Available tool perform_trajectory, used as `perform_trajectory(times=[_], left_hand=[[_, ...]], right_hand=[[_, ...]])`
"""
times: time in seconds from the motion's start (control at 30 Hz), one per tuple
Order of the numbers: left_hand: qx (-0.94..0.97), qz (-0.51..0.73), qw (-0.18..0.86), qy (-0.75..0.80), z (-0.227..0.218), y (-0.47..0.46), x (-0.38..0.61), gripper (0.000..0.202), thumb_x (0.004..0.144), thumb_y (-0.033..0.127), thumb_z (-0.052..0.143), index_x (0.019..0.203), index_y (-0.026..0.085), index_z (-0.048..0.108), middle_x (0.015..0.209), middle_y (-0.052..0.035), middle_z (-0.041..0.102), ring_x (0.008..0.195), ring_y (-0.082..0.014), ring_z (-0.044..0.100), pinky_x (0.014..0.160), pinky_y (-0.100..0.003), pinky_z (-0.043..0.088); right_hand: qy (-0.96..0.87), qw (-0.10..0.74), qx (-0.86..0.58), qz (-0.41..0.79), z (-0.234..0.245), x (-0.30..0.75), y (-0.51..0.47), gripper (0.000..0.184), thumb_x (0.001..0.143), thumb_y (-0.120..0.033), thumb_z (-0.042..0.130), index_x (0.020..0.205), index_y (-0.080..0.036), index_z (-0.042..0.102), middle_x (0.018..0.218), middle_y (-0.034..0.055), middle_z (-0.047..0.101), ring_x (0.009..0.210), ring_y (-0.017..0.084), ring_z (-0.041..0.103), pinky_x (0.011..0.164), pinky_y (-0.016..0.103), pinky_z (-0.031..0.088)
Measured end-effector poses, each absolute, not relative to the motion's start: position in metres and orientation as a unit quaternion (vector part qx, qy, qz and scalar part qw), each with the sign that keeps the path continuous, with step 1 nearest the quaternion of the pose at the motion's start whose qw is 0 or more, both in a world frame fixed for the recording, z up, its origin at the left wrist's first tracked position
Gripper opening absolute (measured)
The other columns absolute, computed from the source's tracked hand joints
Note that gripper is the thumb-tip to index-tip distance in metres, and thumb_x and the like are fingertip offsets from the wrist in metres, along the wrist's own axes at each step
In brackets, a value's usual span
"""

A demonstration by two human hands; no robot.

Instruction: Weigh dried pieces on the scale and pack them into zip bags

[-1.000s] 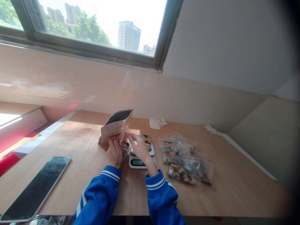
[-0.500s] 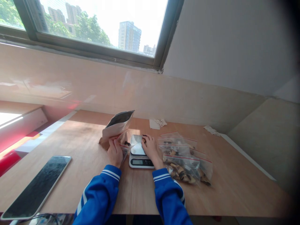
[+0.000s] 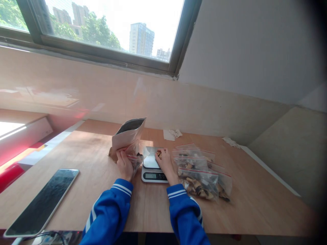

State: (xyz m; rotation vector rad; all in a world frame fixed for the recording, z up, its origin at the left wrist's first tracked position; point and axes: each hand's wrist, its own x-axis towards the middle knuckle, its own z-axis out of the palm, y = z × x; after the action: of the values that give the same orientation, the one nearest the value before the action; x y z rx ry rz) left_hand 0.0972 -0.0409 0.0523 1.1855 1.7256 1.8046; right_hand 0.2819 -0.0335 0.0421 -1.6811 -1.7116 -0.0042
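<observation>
My left hand [image 3: 124, 165] is closed on a clear zip bag [image 3: 136, 160] with a red seal line and a few dark pieces inside. Just behind it, a light paper pouch [image 3: 125, 140] stands with its dark mouth gaping. My right hand [image 3: 166, 162] is over the right side of a small digital scale [image 3: 150, 166], its fingers closed around a brown, dried-mushroom-like piece [image 3: 159, 154]. The scale's display [image 3: 154, 176] is lit, but its digits are too small to read. Beside my right wrist lie several filled zip bags [image 3: 199, 187] holding brown and dark dried pieces.
A large phone or tablet [image 3: 43, 202] lies at the table's left, with a cable [image 3: 52, 234] by its lower end. Crumpled white tissue [image 3: 172, 134] rests near the wall, and another scrap [image 3: 231, 142] lies farther right. The window [image 3: 109, 34] is above.
The brown piece shows more clearly in my right hand, whose fingers have drawn together around it. The pouch stands slightly more upright, and the clear bag has shifted a little.
</observation>
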Motion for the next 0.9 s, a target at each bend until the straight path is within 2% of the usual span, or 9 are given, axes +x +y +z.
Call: perform_trajectory(times=[0.17,0.3,0.43,0.57,0.63,0.7,0.8,0.9], left_hand=[[0.419,0.643,0.198,0.610,0.053,-0.041,0.097,0.040,0.093,0.045,0.025,0.095,0.018,0.055,0.074,-0.0065,0.063,0.068,-0.0220,0.060,0.062,-0.034,0.046],[0.422,0.643,0.197,0.609,0.053,-0.041,0.097,0.042,0.093,0.047,0.024,0.096,0.018,0.054,0.076,-0.0073,0.064,0.067,-0.0217,0.061,0.062,-0.034,0.047],[0.427,0.643,0.199,0.604,0.051,-0.040,0.097,0.044,0.093,0.049,0.023,0.098,0.018,0.054,0.078,-0.0089,0.066,0.068,-0.0215,0.062,0.062,-0.035,0.048],[0.443,0.638,0.185,0.602,0.050,-0.040,0.099,0.043,0.093,0.045,0.025,0.100,0.015,0.055,0.084,-0.0105,0.067,0.074,-0.0216,0.064,0.067,-0.035,0.049],[0.452,0.631,0.179,0.604,0.049,-0.040,0.100,0.041,0.093,0.044,0.026,0.100,0.015,0.054,0.085,-0.0115,0.067,0.075,-0.0223,0.064,0.067,-0.035,0.049],[0.457,0.625,0.176,0.608,0.049,-0.041,0.100,0.041,0.093,0.044,0.026,0.101,0.015,0.054,0.084,-0.0121,0.067,0.073,-0.0230,0.065,0.065,-0.035,0.049],[0.467,0.626,0.168,0.602,0.047,-0.043,0.101,0.043,0.093,0.044,0.025,0.103,0.014,0.055,0.085,-0.0137,0.068,0.076,-0.0236,0.065,0.065,-0.035,0.049],[0.492,0.624,0.156,0.587,0.046,-0.044,0.101,0.043,0.093,0.042,0.026,0.103,0.013,0.055,0.087,-0.0147,0.068,0.077,-0.0234,0.066,0.066,-0.034,0.049]], right_hand=[[-0.653,0.367,-0.662,-0.007,0.044,0.280,-0.037,0.023,0.084,-0.021,0.047,0.099,-0.014,0.063,0.096,0.0113,0.059,0.091,0.024,0.054,0.081,0.035,0.042],[-0.642,0.414,-0.645,0.027,0.051,0.282,-0.038,0.021,0.082,-0.022,0.049,0.096,-0.014,0.063,0.094,0.0117,0.063,0.091,0.024,0.056,0.083,0.036,0.043],[-0.593,0.502,-0.616,0.127,0.076,0.278,-0.043,0.023,0.080,-0.029,0.055,0.095,-0.014,0.065,0.095,0.0110,0.067,0.090,0.022,0.060,0.083,0.035,0.045],[-0.579,0.553,-0.523,0.293,0.114,0.253,-0.049,0.031,0.079,-0.037,0.059,0.099,-0.016,0.068,0.099,0.0091,0.070,0.088,0.019,0.064,0.077,0.029,0.049],[-0.597,0.541,-0.476,0.352,0.127,0.239,-0.049,0.030,0.079,-0.037,0.060,0.097,-0.016,0.070,0.098,0.0083,0.071,0.087,0.018,0.065,0.074,0.028,0.050],[-0.624,0.510,-0.454,0.381,0.133,0.227,-0.047,0.026,0.077,-0.036,0.061,0.088,-0.016,0.072,0.089,0.0064,0.073,0.081,0.017,0.066,0.069,0.026,0.051],[-0.664,0.449,-0.467,0.373,0.130,0.216,-0.041,0.021,0.076,-0.033,0.062,0.071,-0.015,0.072,0.067,0.0028,0.071,0.065,0.015,0.064,0.055,0.022,0.047],[-0.676,0.411,-0.508,0.340,0.120,0.213,-0.034,0.023,0.076,-0.031,0.064,0.059,-0.016,0.068,0.054,0.0008,0.065,0.053,0.013,0.061,0.046,0.020,0.040]])
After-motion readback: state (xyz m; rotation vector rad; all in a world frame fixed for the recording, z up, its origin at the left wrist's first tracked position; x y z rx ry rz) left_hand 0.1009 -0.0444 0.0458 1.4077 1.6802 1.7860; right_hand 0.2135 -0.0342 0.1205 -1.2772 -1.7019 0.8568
